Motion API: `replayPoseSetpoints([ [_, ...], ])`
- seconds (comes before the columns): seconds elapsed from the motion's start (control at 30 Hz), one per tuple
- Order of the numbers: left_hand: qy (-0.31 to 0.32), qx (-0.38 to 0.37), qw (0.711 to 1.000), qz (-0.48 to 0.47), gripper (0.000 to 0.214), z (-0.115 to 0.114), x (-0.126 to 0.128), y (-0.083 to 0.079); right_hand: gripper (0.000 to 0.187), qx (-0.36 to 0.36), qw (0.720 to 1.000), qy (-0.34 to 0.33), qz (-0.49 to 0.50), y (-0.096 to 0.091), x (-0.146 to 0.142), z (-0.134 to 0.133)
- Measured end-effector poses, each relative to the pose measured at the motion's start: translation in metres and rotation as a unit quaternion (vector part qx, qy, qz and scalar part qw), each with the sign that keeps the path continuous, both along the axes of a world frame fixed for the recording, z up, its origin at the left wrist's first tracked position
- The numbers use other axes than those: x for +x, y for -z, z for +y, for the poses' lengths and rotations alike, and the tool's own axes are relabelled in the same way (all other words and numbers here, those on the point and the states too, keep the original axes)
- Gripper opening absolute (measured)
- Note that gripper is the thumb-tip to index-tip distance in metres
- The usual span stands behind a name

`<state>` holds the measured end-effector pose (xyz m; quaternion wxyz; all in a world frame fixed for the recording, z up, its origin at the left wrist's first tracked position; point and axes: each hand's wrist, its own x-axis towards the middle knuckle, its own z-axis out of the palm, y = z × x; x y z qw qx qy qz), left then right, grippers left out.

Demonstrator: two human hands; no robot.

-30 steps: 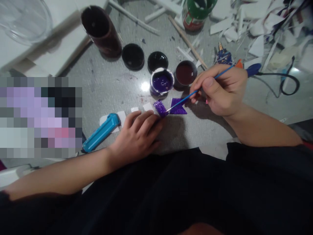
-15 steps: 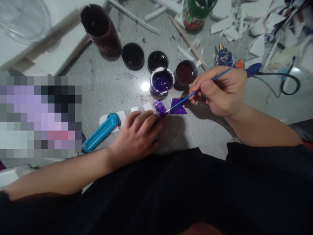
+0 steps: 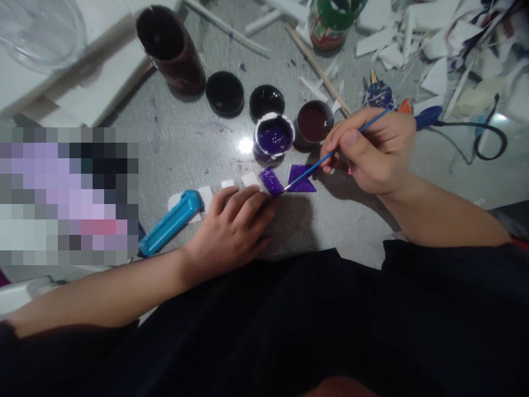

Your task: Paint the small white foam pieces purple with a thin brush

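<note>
Since the earlier frame the right hand has risen slightly, and its brush tip has edged towards the right side of the purple square piece, which lies just below the purple paint pot. The right hand pinches the blue paintbrush. The left hand lies flat on the worktop below-left of the pot, grasping nothing, with its fingertips at the square's near edge.

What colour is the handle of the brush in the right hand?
Blue; the brush handle shows best in the head view.
</note>
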<state>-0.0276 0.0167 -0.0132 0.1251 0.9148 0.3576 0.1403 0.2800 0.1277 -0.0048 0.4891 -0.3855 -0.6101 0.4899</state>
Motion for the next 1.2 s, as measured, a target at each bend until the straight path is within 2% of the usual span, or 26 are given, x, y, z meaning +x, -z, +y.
replayPoseSetpoints([
  [0.2,0.009,0.019,1.0,-0.005,0.061,0.002,0.001,-0.002,0.022,-0.006,1.0,0.009,0.023,0.001,-0.003,0.0],
  [0.43,0.005,0.002,1.0,0.01,0.062,0.001,0.0,-0.003,0.034,0.0,1.0,0.006,0.015,-0.001,-0.003,0.0],
  [0.67,0.021,0.017,1.0,-0.001,0.061,0.004,-0.001,-0.004,0.035,0.037,0.998,0.051,0.0,0.006,0.001,0.006],
  [0.97,0.012,0.046,0.999,-0.002,0.056,0.003,0.002,-0.002,0.033,0.05,0.998,0.02,-0.02,0.007,0.008,0.009],
  [1.2,0.011,0.035,0.999,-0.009,0.058,0.002,0.001,-0.001,0.038,0.076,0.996,0.041,0.01,0.009,0.005,0.01],
])
